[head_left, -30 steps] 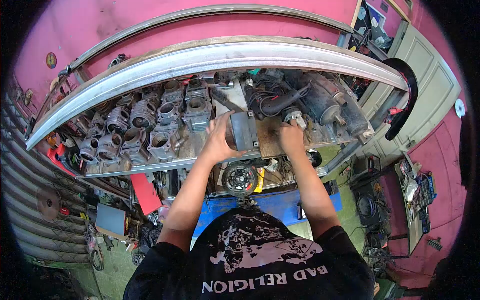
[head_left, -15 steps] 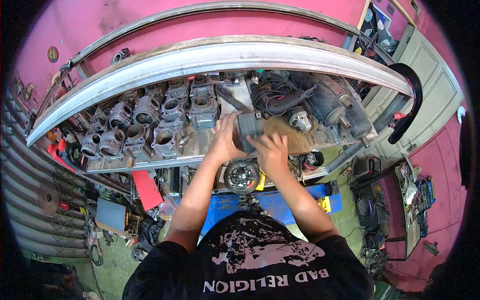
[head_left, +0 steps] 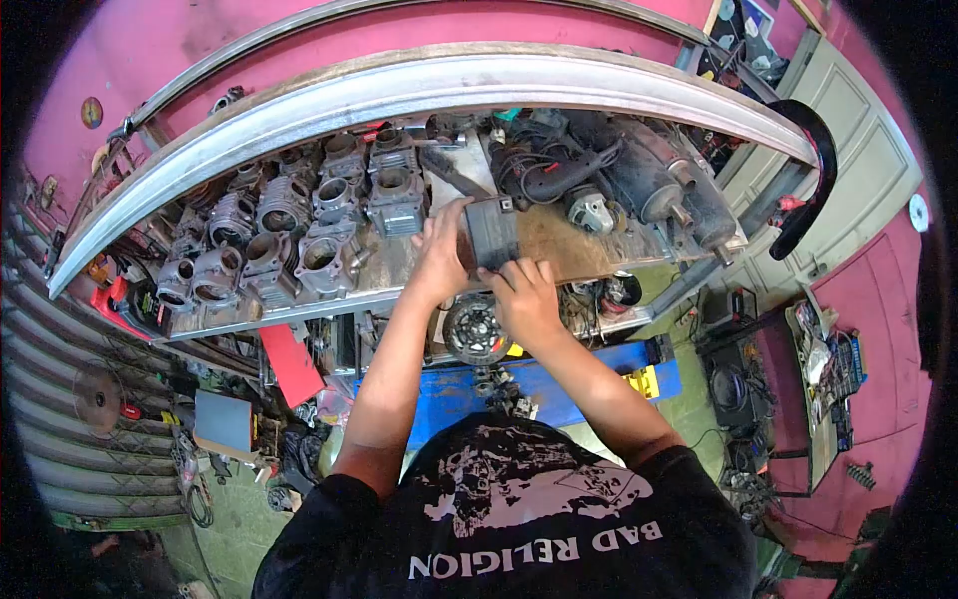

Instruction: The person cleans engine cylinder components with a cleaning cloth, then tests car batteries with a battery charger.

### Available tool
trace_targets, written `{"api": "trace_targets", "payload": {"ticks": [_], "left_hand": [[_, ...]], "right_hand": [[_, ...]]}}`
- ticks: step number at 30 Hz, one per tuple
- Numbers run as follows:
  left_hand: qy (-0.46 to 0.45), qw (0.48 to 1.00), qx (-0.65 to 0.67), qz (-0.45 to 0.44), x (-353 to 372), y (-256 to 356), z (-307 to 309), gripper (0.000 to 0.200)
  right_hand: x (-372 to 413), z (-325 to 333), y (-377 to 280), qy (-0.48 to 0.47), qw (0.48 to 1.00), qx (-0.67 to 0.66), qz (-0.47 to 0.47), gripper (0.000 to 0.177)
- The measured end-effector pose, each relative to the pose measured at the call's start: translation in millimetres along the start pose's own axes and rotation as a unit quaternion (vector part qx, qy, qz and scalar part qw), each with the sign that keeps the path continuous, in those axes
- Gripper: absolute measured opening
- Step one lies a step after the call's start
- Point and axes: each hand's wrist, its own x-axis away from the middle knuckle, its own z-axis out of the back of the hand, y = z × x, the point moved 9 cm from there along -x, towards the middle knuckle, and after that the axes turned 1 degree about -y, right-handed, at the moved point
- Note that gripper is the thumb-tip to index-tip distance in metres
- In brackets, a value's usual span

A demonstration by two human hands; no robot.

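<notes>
A dark grey, box-shaped battery (head_left: 491,235) rests at the front of the workbench, with a small terminal at its upper right corner. My left hand (head_left: 439,255) is wrapped along its left side, fingers at the upper left and thumb lower down. At the battery's lower edge, my right hand (head_left: 524,299) has bent fingers pressed against it; the fingertips are partly hidden. Left of my left hand stand several metal engine cylinders (head_left: 324,255). An angle grinder (head_left: 591,213) lies to the right of the battery.
Behind the battery lie a dark long-handled tool (head_left: 454,172) and a pale sheet (head_left: 469,155). Dark exhaust mufflers (head_left: 649,190) occupy the bench's right end. A white metal beam (head_left: 439,90) arches across the back. Below the bench are a round spoked part (head_left: 474,329) and a blue platform (head_left: 589,384).
My right hand has moved down from the battery's front face to its lower edge, its fingers more bent. My left hand stays at the left side. The view has shifted slightly.
</notes>
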Motion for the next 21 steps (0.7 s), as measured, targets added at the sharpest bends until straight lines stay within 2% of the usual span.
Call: {"api": "trace_targets", "payload": {"ticks": [3, 4, 7, 9, 15, 19, 21], "left_hand": [[0.012, 1.000, -0.027, -0.007, 2, -2, 1, 0.124], [0.001, 1.000, -0.018, 0.006, 1, 5, 6, 0.127], [-0.008, 1.000, -0.006, 0.028, 3, 8, 6, 0.130], [-0.005, 0.999, -0.006, 0.031, -1, 6, 8, 0.130], [-0.011, 1.000, -0.012, 0.025, 2, 8, 3, 0.128], [-0.027, 0.998, -0.024, 0.046, 1, 6, 3, 0.127], [-0.034, 0.997, -0.036, 0.063, -2, 4, 5, 0.127]], "right_hand": [[-22, 26, 14, 0.027, 0.998, -0.048, -0.022, 0.038], [-34, 37, 26, 0.079, 0.996, -0.009, -0.050, 0.028], [-52, 26, 61, 0.105, 0.992, -0.005, -0.075, 0.021], [-39, 15, 59, 0.112, 0.991, -0.035, -0.060, 0.021], [-5, 13, 55, -0.068, 0.993, -0.020, -0.099, 0.031], [-6, 7, 51, -0.045, 0.994, -0.008, -0.103, 0.030], [1, 5, 54, 0.017, 0.992, -0.027, -0.122, 0.025]]}}
